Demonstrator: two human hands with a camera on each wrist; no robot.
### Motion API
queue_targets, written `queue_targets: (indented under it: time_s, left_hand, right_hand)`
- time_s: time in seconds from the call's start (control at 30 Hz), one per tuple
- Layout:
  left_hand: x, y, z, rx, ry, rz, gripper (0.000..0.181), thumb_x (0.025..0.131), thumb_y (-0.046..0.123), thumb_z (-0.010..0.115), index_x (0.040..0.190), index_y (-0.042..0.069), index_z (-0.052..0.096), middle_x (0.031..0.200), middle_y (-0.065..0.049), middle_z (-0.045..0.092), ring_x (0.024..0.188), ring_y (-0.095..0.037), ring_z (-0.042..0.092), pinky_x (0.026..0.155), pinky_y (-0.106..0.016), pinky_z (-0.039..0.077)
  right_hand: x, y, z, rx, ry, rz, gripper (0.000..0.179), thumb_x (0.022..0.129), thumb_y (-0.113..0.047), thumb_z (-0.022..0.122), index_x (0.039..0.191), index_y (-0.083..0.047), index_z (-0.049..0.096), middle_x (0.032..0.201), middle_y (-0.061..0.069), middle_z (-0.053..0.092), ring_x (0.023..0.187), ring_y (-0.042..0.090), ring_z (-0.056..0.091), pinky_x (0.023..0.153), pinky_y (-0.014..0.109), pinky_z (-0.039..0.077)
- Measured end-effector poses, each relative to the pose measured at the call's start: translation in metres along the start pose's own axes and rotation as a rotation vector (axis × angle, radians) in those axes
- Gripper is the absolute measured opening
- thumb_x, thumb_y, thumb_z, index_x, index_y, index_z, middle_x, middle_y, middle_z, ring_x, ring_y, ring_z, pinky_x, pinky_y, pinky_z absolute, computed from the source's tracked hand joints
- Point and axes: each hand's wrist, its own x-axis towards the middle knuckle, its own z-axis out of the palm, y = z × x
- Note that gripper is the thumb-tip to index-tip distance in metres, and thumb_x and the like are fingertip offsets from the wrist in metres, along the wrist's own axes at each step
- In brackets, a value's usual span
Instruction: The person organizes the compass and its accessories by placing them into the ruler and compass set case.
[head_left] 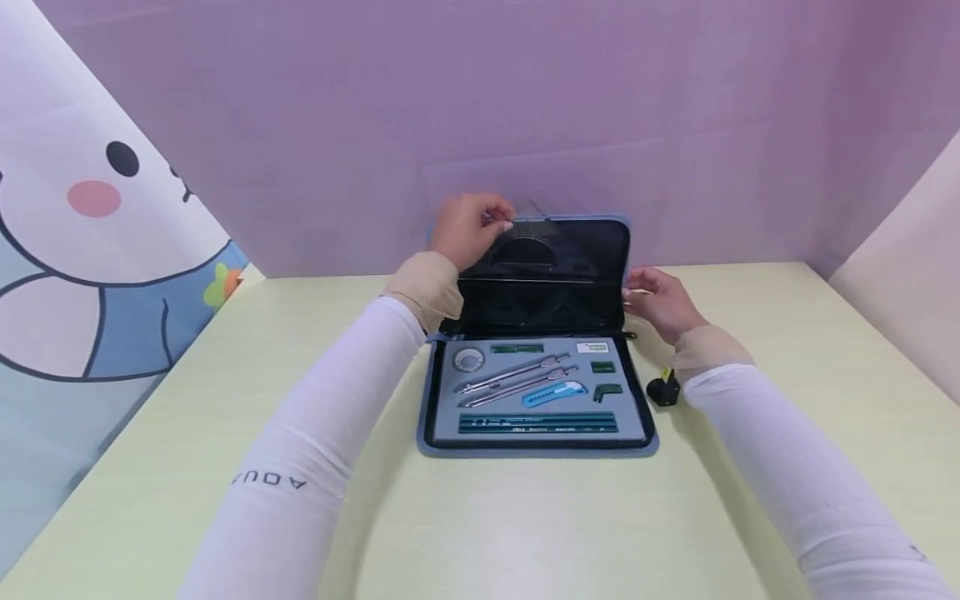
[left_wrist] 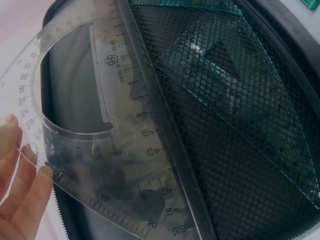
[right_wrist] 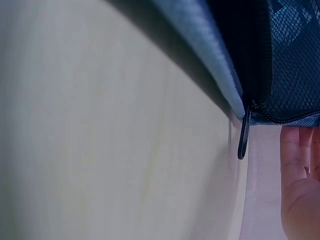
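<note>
A zippered drawing-instrument case [head_left: 537, 450] lies unfolded on the table, its black-lined lid [head_left: 480, 304] raised at the back. At the lid's top edge, my left hand [head_left: 467, 229] pinches a clear protractor [left_wrist: 135, 120] by its edge between thumb and fingers. The protractor's straight side lies along the top of the lid's mesh pocket [left_wrist: 200, 145]. Green-edged set squares [left_wrist: 230, 55] show through the mesh. My right hand [head_left: 663, 302] holds the lid's right edge; in the right wrist view its fingers [right_wrist: 292, 155] reach behind that edge, and its thumb is out of sight.
The grey tray holds two metal compasses [head_left: 517, 387], a blue cutter [head_left: 555, 393], dark green pencils [head_left: 536, 423] and several small parts. A small black object [head_left: 663, 390] stands beside the case, near the right wrist. Purple cloth [head_left: 525, 108] hangs behind the table.
</note>
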Motion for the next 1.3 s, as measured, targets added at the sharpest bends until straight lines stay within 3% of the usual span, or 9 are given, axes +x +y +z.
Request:
queue_targets:
  time_s: [0.6, 0.93, 1.13, 1.3]
  left_hand:
    - [0.0, 0.0057, 0.004, -0.027, -0.053, 0.058, 0.013, 0.091, 0.015, 0.062, 0.099, 0.011, 0.071, 0.098, -0.003, 0.068, 0.093, -0.015, 0.06, 0.086, -0.028, 0.049]
    - [0.0026, 0.0071, 0.0037, -0.044, -0.078, 0.023, 0.014, 0.091, 0.014, 0.061, 0.1, 0.01, 0.071, 0.099, -0.003, 0.068, 0.093, -0.015, 0.059, 0.087, -0.028, 0.048]
    - [0.0051, 0.0067, 0.0053, -0.04, -0.07, -0.002, 0.015, 0.092, 0.014, 0.06, 0.102, 0.01, 0.071, 0.099, -0.003, 0.068, 0.093, -0.015, 0.059, 0.088, -0.029, 0.048]
    - [0.0071, 0.0051, 0.0078, -0.032, -0.057, -0.007, 0.014, 0.092, 0.013, 0.06, 0.101, 0.01, 0.071, 0.098, -0.003, 0.068, 0.093, -0.015, 0.06, 0.087, -0.028, 0.049]
  right_hand:
    - [0.0005, 0.0023, -0.0004, 0.02, -0.005, -0.007, 0.016, 0.093, 0.005, 0.049, 0.109, 0.001, 0.049, 0.09, -0.007, 0.053, 0.083, 0.004, 0.054, 0.079, 0.019, 0.053]
    - [0.0024, 0.002, 0.0006, -0.023, 0.0, 0.028, 0.02, 0.094, 0.003, 0.048, 0.114, 0.001, 0.048, 0.098, 0.0, 0.051, 0.087, 0.007, 0.054, 0.081, 0.019, 0.052]
    - [0.0023, 0.0015, 0.0016, -0.012, 0.003, 0.018, 0.017, 0.094, 0.005, 0.048, 0.109, -0.002, 0.05, 0.096, -0.002, 0.052, 0.088, 0.008, 0.053, 0.077, 0.017, 0.052]
    - [0.0014, -0.0002, 0.0022, -0.022, -0.001, 0.005, 0.017, 0.093, 0.005, 0.048, 0.11, 0.003, 0.049, 0.093, -0.003, 0.053, 0.087, 0.008, 0.053, 0.08, 0.02, 0.053]
